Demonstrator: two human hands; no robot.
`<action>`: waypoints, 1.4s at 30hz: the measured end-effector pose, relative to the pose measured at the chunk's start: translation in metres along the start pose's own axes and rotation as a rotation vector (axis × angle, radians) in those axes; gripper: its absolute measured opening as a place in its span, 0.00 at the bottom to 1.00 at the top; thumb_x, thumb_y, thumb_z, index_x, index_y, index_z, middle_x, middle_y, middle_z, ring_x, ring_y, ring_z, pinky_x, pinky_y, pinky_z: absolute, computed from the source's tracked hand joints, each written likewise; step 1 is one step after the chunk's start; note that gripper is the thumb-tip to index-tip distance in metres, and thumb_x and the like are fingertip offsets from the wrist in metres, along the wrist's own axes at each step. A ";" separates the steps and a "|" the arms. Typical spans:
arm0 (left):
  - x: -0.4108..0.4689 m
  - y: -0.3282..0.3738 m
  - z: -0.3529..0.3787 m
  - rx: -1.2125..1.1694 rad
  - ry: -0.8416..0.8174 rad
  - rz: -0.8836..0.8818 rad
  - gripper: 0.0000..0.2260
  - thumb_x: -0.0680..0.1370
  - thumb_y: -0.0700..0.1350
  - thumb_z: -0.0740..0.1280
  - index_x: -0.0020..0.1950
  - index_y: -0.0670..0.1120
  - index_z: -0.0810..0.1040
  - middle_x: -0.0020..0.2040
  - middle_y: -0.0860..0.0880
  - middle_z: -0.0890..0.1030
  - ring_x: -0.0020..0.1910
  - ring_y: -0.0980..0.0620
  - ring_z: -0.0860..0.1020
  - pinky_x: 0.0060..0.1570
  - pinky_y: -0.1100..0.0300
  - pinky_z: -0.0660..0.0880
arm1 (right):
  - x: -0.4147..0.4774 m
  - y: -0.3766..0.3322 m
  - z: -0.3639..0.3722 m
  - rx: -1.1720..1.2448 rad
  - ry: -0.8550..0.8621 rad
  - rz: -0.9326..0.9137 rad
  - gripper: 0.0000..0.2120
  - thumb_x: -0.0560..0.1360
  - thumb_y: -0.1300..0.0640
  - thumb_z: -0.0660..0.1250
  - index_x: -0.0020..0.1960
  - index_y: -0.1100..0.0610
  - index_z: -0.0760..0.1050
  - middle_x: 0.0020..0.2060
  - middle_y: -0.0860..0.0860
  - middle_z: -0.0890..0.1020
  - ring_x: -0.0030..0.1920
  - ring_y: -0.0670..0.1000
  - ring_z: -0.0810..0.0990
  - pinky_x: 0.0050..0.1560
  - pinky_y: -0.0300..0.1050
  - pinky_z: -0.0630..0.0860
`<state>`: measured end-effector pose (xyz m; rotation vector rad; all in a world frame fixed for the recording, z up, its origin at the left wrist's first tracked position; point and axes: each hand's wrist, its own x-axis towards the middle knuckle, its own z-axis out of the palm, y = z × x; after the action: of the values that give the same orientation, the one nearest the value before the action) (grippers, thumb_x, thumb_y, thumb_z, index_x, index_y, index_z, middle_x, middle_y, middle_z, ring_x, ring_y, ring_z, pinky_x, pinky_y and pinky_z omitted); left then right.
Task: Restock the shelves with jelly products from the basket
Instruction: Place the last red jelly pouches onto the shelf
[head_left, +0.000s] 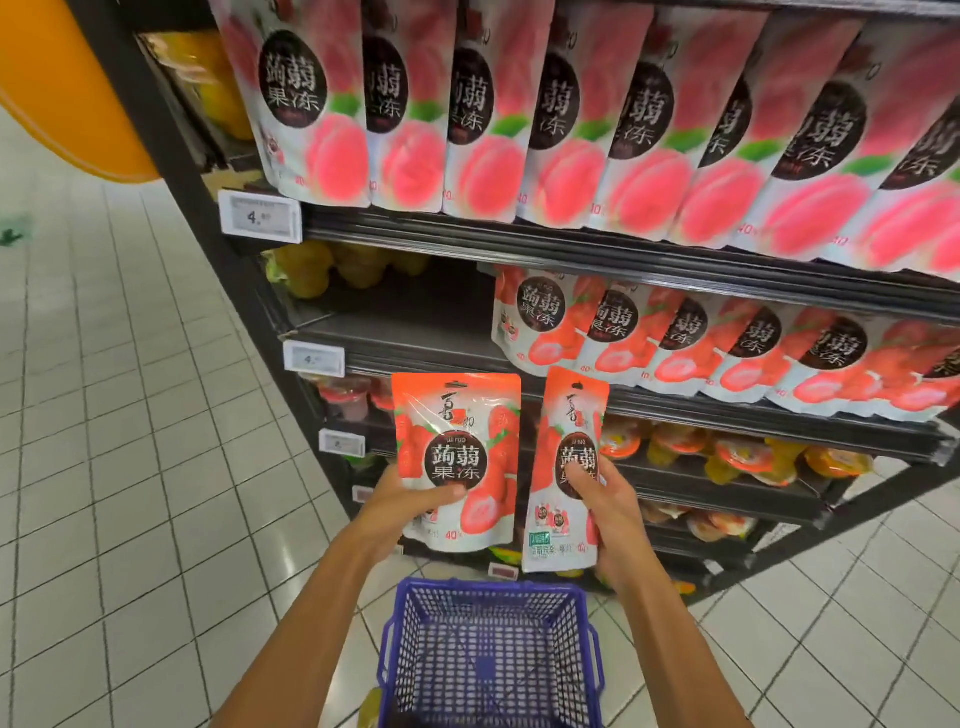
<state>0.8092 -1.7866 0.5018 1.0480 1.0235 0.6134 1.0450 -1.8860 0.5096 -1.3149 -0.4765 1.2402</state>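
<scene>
- The left hand (402, 512) gripped the left jelly pouch (457, 415) at its lower edge, with the thumb curled across the front.
- The right hand (610, 512) gripped the right jelly pouch (569, 415), with fingers behind and the thumb pressed on the front.
- Both pouches were upright, side by side and apart, above the blue basket (488, 586).
- Matching pouches (701, 343) occupied the right part of the middle shelf (415, 338).
</scene>
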 end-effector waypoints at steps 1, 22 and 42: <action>0.002 0.005 -0.007 0.012 -0.005 0.018 0.30 0.57 0.48 0.82 0.57 0.48 0.81 0.53 0.46 0.86 0.53 0.46 0.84 0.53 0.48 0.80 | -0.002 -0.003 0.008 0.005 -0.004 -0.016 0.32 0.60 0.47 0.79 0.61 0.53 0.77 0.52 0.58 0.85 0.51 0.61 0.85 0.53 0.59 0.81; 0.035 0.058 -0.106 0.134 0.063 0.175 0.17 0.66 0.39 0.80 0.53 0.47 0.82 0.46 0.50 0.87 0.45 0.51 0.85 0.42 0.58 0.81 | 0.041 -0.047 0.133 -0.357 0.593 -0.322 0.26 0.67 0.46 0.79 0.53 0.60 0.71 0.51 0.63 0.79 0.52 0.62 0.79 0.55 0.60 0.78; 0.055 0.082 -0.086 0.095 0.138 0.136 0.17 0.67 0.42 0.80 0.52 0.51 0.81 0.45 0.53 0.87 0.46 0.52 0.85 0.46 0.53 0.81 | 0.109 -0.097 0.168 -0.306 0.571 -0.324 0.37 0.62 0.41 0.79 0.62 0.59 0.71 0.52 0.59 0.82 0.54 0.59 0.81 0.57 0.52 0.76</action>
<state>0.7588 -1.6739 0.5438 1.1784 1.1164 0.7616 0.9791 -1.6948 0.6032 -1.6942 -0.4505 0.4980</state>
